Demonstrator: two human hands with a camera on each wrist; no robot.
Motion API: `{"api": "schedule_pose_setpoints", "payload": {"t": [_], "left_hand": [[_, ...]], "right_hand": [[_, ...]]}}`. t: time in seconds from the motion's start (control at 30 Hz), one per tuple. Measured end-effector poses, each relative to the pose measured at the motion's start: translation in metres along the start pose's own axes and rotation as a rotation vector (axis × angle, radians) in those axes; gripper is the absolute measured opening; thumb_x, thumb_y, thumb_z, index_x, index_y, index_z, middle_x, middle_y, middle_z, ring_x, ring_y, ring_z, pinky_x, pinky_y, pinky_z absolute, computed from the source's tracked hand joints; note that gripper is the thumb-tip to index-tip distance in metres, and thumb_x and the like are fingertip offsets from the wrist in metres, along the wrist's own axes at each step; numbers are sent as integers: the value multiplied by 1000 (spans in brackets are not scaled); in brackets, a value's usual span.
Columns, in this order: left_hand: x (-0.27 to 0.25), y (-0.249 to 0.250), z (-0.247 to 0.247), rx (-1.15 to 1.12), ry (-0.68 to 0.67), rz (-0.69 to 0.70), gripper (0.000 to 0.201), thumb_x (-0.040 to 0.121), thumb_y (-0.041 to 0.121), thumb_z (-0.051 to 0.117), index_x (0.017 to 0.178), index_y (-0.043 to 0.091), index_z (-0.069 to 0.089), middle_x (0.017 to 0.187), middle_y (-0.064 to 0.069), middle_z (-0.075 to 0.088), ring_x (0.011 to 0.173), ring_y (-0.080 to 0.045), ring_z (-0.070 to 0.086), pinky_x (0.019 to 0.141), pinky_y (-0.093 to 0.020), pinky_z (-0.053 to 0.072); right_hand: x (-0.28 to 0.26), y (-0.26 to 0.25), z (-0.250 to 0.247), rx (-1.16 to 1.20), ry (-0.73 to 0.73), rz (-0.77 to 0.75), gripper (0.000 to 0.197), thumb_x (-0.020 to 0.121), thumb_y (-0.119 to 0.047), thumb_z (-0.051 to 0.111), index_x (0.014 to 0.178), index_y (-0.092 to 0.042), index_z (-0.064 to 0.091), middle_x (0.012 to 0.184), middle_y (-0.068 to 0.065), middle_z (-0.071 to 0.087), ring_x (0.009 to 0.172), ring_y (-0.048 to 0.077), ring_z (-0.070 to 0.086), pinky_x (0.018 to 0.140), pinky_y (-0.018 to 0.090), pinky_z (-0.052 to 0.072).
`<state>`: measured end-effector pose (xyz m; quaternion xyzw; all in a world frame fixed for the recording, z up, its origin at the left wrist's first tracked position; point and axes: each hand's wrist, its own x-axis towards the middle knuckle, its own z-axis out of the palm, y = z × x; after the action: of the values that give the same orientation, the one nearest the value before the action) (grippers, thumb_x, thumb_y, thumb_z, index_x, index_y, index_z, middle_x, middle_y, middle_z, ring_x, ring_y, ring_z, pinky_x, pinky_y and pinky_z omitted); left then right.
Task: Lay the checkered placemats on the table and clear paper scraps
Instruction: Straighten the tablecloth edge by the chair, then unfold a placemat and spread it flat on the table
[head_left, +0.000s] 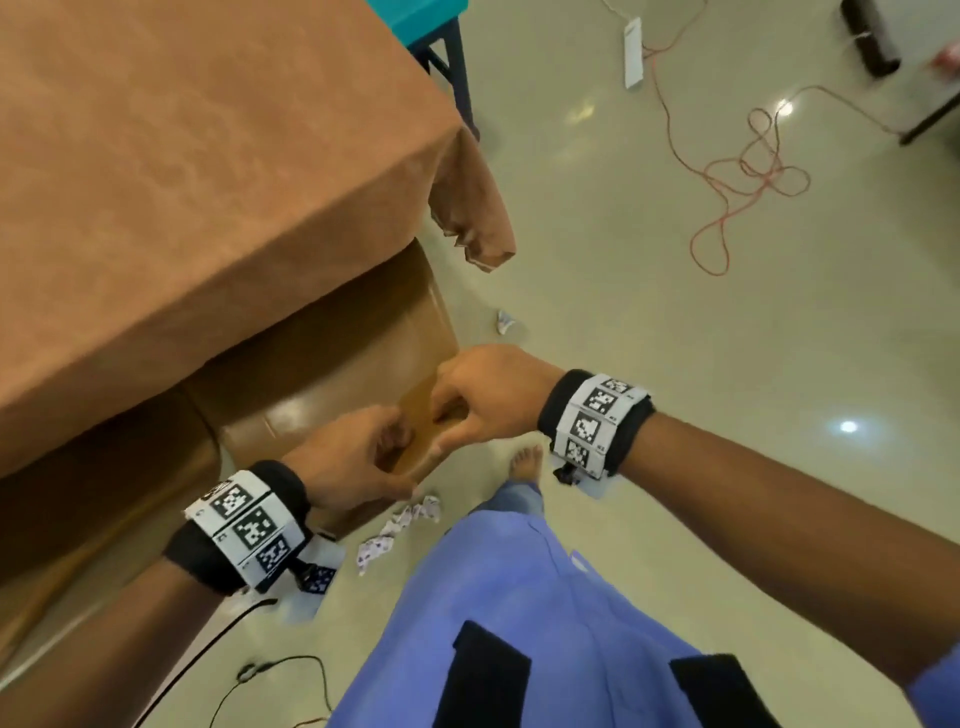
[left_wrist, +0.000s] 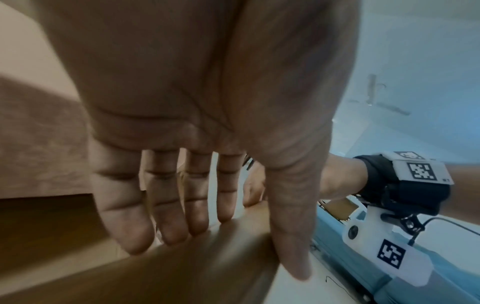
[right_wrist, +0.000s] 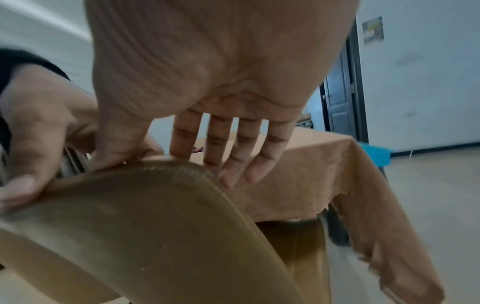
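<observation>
The table (head_left: 208, 156) is covered by a plain brown cloth, and no checkered placemat shows in any view. A brown chair (head_left: 332, 364) stands tucked at its near edge. My left hand (head_left: 400, 457) and right hand (head_left: 447, 421) both grip the top of the chair back (head_left: 418, 415), thumbs on my side and fingers over the far side. The wrist views show each hold up close: the left hand (left_wrist: 228, 244) on the chair back (left_wrist: 182, 267), the right hand (right_wrist: 166, 164) on the chair back (right_wrist: 155, 226). Crumpled paper scraps (head_left: 400, 525) lie on the floor by my feet, and a smaller scrap (head_left: 505, 321) lies beyond the chair.
An orange cable (head_left: 748, 176) loops across the floor to the right, running from a white power strip (head_left: 632, 52). A black cable (head_left: 280, 670) trails near my left side. A teal seat (head_left: 436, 21) stands behind the table's far corner. A second brown chair (head_left: 104, 493) sits to the left.
</observation>
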<state>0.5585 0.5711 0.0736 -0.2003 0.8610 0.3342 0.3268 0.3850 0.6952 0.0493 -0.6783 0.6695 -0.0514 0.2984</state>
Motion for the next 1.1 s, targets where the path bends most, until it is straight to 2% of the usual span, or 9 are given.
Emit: {"api": "schedule_pose_setpoints", "payload": {"t": [0.07,0.13,0.27,0.43,0.53,0.67,0.77,0.93,1.1], "left_hand": [[13,13,-9,-77,-100,-20,43,72,49,77,102,30,52,104,9,56,92,-10,55,80,-30,50],[41,19,-31,-138,-67,-38,40,78,47,73,109,32,54,109,10,58,96,-8,56,80,-26,48],[84,16,-66,-252,175,-113,35,85,42,66,116,28,57,112,5,60,98,-11,58,87,-37,52],[138,-3,-119,-208,509,-287,38,86,39,63,119,23,58,117,-3,58,107,-22,56,90,-36,47],[158,-23,-147,-285,698,-449,36,87,37,61,118,20,57,121,-7,56,114,-29,51,95,-43,44],[171,-34,-171,-409,856,-662,33,85,34,62,116,20,59,118,-9,55,116,-33,49,94,-47,45],[173,-42,-183,-479,879,-835,33,84,35,60,116,24,58,121,-6,54,115,-32,47,92,-46,46],[162,-74,-209,-532,850,-1042,46,82,36,64,125,24,54,130,-6,50,121,-30,44,96,-42,42],[144,-135,-230,-614,870,-1164,62,76,41,72,130,24,47,136,-6,45,125,-32,41,99,-50,43]], "right_hand": [[5,15,-9,48,-72,-17,35,80,-61,62,84,-26,70,80,-6,67,72,17,61,58,30,46],[18,49,-36,12,-110,-10,23,86,-46,62,93,-25,71,88,-5,70,79,18,64,65,30,48],[47,99,-87,-11,-86,6,21,91,-35,56,103,-26,70,95,-5,71,86,18,64,68,30,46],[116,151,-143,-76,-39,-86,21,91,-32,56,105,-24,69,102,-2,67,94,18,61,76,33,48],[179,175,-164,-128,-34,-168,24,89,-31,58,109,-23,67,106,0,64,100,21,59,81,34,47],[249,194,-181,-130,-78,-301,28,89,-26,58,116,-19,63,115,6,63,110,27,56,90,41,46],[288,194,-192,-157,-84,-413,27,91,-30,56,113,-17,65,111,6,63,102,28,56,89,40,43],[349,174,-202,-191,-136,-545,24,90,-23,57,110,-15,67,104,9,63,97,30,56,83,38,40],[414,133,-208,-162,-146,-610,19,88,-18,60,103,-12,71,100,9,67,93,28,60,85,39,46]]}}
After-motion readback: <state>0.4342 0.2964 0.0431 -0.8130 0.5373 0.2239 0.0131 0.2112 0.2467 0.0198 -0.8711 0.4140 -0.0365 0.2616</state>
